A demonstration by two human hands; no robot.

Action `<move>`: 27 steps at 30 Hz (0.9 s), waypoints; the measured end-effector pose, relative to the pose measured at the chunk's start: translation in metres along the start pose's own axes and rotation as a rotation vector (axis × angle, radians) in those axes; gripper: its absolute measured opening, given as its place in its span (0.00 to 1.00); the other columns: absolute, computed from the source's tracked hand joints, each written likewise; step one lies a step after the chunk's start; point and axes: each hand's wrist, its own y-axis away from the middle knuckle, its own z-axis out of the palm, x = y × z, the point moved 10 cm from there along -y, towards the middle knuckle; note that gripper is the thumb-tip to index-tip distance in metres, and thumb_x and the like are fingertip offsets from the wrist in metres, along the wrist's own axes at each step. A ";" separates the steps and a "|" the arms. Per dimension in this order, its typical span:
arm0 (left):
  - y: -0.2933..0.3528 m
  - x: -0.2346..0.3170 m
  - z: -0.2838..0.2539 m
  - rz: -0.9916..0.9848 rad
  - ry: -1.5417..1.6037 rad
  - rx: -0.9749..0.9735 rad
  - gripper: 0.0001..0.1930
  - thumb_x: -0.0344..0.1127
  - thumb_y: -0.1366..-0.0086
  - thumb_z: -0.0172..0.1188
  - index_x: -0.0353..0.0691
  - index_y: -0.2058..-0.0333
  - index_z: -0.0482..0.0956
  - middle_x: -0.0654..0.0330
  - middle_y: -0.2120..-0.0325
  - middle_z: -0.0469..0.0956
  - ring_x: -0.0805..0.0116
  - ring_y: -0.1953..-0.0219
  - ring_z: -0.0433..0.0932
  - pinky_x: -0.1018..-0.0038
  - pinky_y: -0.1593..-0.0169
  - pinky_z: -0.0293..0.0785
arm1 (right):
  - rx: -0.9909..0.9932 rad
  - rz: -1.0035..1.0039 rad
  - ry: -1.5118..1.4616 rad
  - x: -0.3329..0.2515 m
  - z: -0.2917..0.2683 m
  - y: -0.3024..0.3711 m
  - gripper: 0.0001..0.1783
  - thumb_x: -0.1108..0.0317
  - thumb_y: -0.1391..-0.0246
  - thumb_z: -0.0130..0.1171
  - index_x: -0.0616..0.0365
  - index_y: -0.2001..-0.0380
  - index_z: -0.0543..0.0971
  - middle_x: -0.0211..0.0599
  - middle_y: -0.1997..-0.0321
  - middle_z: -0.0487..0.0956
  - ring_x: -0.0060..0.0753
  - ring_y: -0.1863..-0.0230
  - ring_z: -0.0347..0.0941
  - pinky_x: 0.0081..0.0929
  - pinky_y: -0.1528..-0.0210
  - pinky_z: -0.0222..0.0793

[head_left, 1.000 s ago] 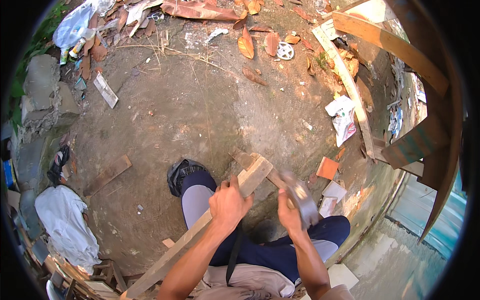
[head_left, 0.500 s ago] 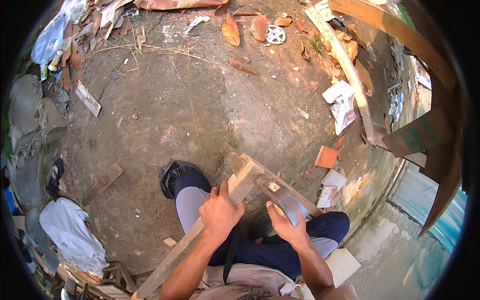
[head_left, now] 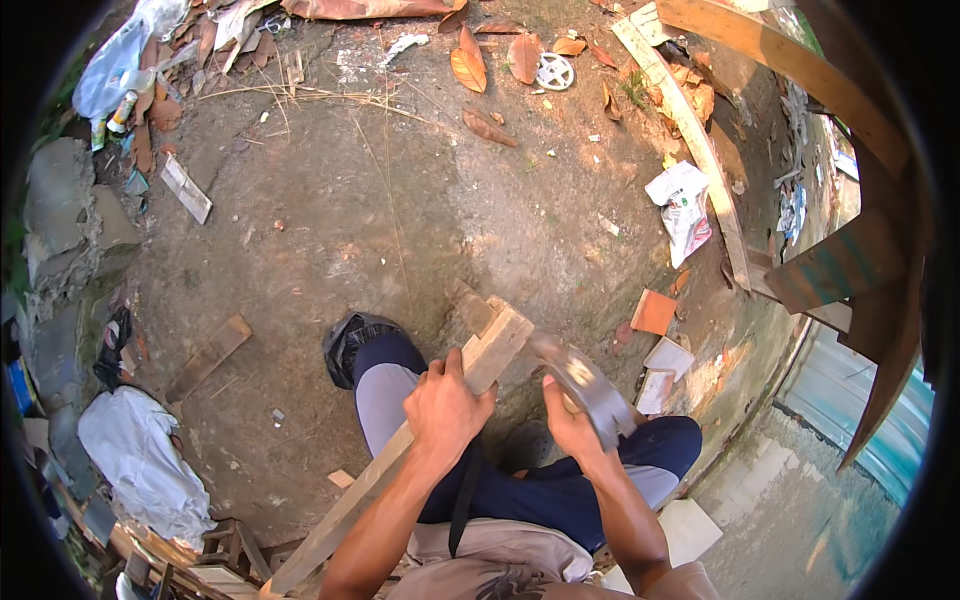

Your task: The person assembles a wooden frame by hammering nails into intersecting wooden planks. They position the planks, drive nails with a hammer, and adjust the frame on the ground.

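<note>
My left hand (head_left: 446, 408) wraps round a long wooden beam (head_left: 345, 510), close to its upper end. The beam slants from the lower left up between my legs, and a step or notch shows near its tip. Another short piece of wood (head_left: 470, 308) shows just behind that tip. In my right hand (head_left: 575, 425) is a tool with a broad brown and grey metal blade (head_left: 590, 385), smeared by motion. Its exact kind is not clear. The blade is just right of the beam's end; whether they touch I cannot tell. My right thumb points up along the tool; the other fingers are mostly hidden.
A black plastic bag (head_left: 355, 345) lies by my left knee. Left are a short board (head_left: 210, 355) and a white sack (head_left: 140, 465). Right are an orange tile (head_left: 653, 312), pale tiles (head_left: 668, 357), a white packet (head_left: 682, 210) and leaning planks (head_left: 690, 130).
The bladed tool in my right hand has shifted right, away from the beam's end. My left hand keeps its hold on the beam, with only a slight shift in the picture.
</note>
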 end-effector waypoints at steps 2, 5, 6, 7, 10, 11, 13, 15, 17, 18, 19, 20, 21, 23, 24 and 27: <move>0.002 0.003 0.000 0.037 -0.018 0.018 0.27 0.44 0.49 0.71 0.33 0.53 0.80 0.44 0.65 0.83 0.45 0.63 0.85 0.55 0.62 0.82 | -0.035 -0.030 -0.017 0.009 0.014 0.000 0.11 0.68 0.41 0.63 0.64 0.59 0.82 0.49 0.61 0.83 0.51 0.60 0.81 0.39 0.54 0.75; -0.004 0.004 -0.003 0.055 -0.012 0.049 0.26 0.44 0.49 0.71 0.31 0.56 0.80 0.44 0.66 0.83 0.44 0.63 0.85 0.54 0.61 0.82 | 0.096 0.187 -0.311 -0.001 -0.012 -0.016 0.11 0.69 0.45 0.65 0.61 0.60 0.82 0.53 0.61 0.84 0.56 0.60 0.82 0.42 0.54 0.74; -0.004 0.004 -0.004 0.053 -0.005 0.055 0.26 0.44 0.49 0.71 0.31 0.56 0.80 0.43 0.66 0.83 0.44 0.62 0.85 0.54 0.60 0.82 | 0.086 0.262 -0.293 0.009 -0.012 -0.012 0.12 0.69 0.46 0.66 0.62 0.59 0.82 0.53 0.60 0.83 0.56 0.58 0.82 0.42 0.54 0.74; -0.002 0.003 -0.004 0.048 0.003 0.045 0.26 0.45 0.48 0.71 0.31 0.57 0.81 0.43 0.65 0.83 0.43 0.62 0.85 0.54 0.59 0.82 | 0.075 0.337 -0.276 0.026 -0.008 -0.006 0.13 0.68 0.47 0.67 0.62 0.59 0.82 0.54 0.59 0.83 0.57 0.57 0.81 0.42 0.54 0.74; 0.000 0.005 -0.005 0.041 0.028 0.030 0.26 0.47 0.47 0.70 0.30 0.57 0.81 0.41 0.64 0.83 0.42 0.62 0.84 0.52 0.57 0.81 | 0.209 0.335 -0.060 0.071 -0.013 0.002 0.20 0.63 0.50 0.73 0.63 0.58 0.81 0.53 0.62 0.83 0.57 0.58 0.81 0.42 0.57 0.74; 0.000 0.003 -0.002 0.032 0.037 0.027 0.27 0.49 0.47 0.70 0.30 0.57 0.81 0.41 0.63 0.83 0.41 0.61 0.84 0.52 0.57 0.80 | 0.286 0.265 -0.007 0.070 -0.020 0.003 0.22 0.60 0.50 0.74 0.64 0.59 0.81 0.51 0.66 0.83 0.56 0.62 0.82 0.42 0.59 0.75; 0.000 0.005 0.001 0.022 0.049 0.009 0.29 0.52 0.47 0.71 0.30 0.57 0.81 0.40 0.63 0.83 0.41 0.61 0.84 0.52 0.56 0.80 | 0.310 0.235 0.027 0.089 -0.018 0.009 0.28 0.54 0.54 0.78 0.67 0.59 0.80 0.55 0.68 0.84 0.58 0.62 0.83 0.44 0.59 0.75; 0.000 0.003 0.000 0.010 0.046 -0.022 0.32 0.56 0.48 0.71 0.29 0.58 0.81 0.40 0.63 0.83 0.42 0.60 0.84 0.53 0.55 0.79 | 0.291 0.296 -0.008 0.093 -0.019 0.017 0.31 0.53 0.58 0.80 0.68 0.60 0.80 0.56 0.69 0.83 0.59 0.62 0.82 0.46 0.60 0.74; -0.003 0.000 0.004 -0.039 0.057 -0.089 0.35 0.60 0.50 0.72 0.29 0.58 0.81 0.39 0.63 0.84 0.43 0.59 0.84 0.54 0.55 0.78 | 0.230 0.363 -0.027 0.102 -0.016 0.024 0.31 0.52 0.59 0.80 0.66 0.62 0.80 0.57 0.70 0.83 0.61 0.63 0.81 0.48 0.60 0.74; -0.005 -0.004 0.006 -0.065 0.061 -0.118 0.36 0.61 0.51 0.72 0.29 0.59 0.81 0.39 0.63 0.84 0.44 0.58 0.84 0.55 0.54 0.78 | 0.177 0.397 -0.031 0.111 -0.009 0.027 0.29 0.53 0.59 0.80 0.65 0.63 0.80 0.56 0.69 0.83 0.62 0.63 0.81 0.49 0.61 0.74; -0.014 -0.018 0.019 -0.062 0.084 -0.146 0.40 0.65 0.54 0.72 0.29 0.57 0.83 0.39 0.63 0.84 0.46 0.57 0.85 0.56 0.54 0.78 | 0.123 0.429 -0.033 0.120 -0.002 0.030 0.27 0.53 0.59 0.80 0.63 0.65 0.80 0.56 0.69 0.83 0.63 0.63 0.81 0.51 0.61 0.74; -0.015 -0.023 0.026 -0.059 0.136 -0.233 0.42 0.64 0.53 0.72 0.27 0.53 0.81 0.40 0.61 0.84 0.48 0.56 0.84 0.58 0.51 0.77 | 0.127 0.423 -0.031 0.126 0.002 0.033 0.29 0.51 0.60 0.80 0.64 0.66 0.79 0.57 0.70 0.82 0.64 0.63 0.80 0.51 0.62 0.73; -0.015 -0.025 0.031 -0.060 0.186 -0.316 0.45 0.64 0.52 0.72 0.26 0.49 0.79 0.40 0.59 0.84 0.50 0.54 0.84 0.60 0.48 0.76 | 0.130 0.415 -0.031 0.131 0.006 0.034 0.31 0.49 0.60 0.80 0.65 0.66 0.78 0.57 0.72 0.82 0.64 0.64 0.80 0.51 0.63 0.72; -0.014 -0.033 0.037 -0.044 0.103 -0.437 0.47 0.63 0.52 0.71 0.26 0.44 0.77 0.41 0.54 0.83 0.55 0.50 0.82 0.65 0.44 0.73 | 0.156 0.373 -0.022 0.134 0.009 0.035 0.32 0.47 0.60 0.79 0.65 0.67 0.78 0.57 0.72 0.82 0.64 0.64 0.80 0.51 0.63 0.72; -0.017 -0.042 0.035 -0.039 0.069 -0.382 0.45 0.62 0.51 0.71 0.25 0.46 0.79 0.40 0.55 0.83 0.54 0.52 0.82 0.64 0.46 0.74 | 0.180 0.345 -0.014 0.132 0.009 0.036 0.30 0.47 0.59 0.78 0.63 0.67 0.78 0.57 0.72 0.82 0.63 0.64 0.80 0.51 0.63 0.73; -0.013 -0.047 0.023 -0.040 -0.050 -0.226 0.39 0.59 0.51 0.68 0.23 0.54 0.82 0.37 0.62 0.84 0.49 0.57 0.84 0.61 0.50 0.76 | 0.225 0.299 -0.010 0.130 0.009 0.037 0.29 0.47 0.57 0.77 0.62 0.68 0.77 0.55 0.72 0.82 0.62 0.65 0.81 0.52 0.63 0.73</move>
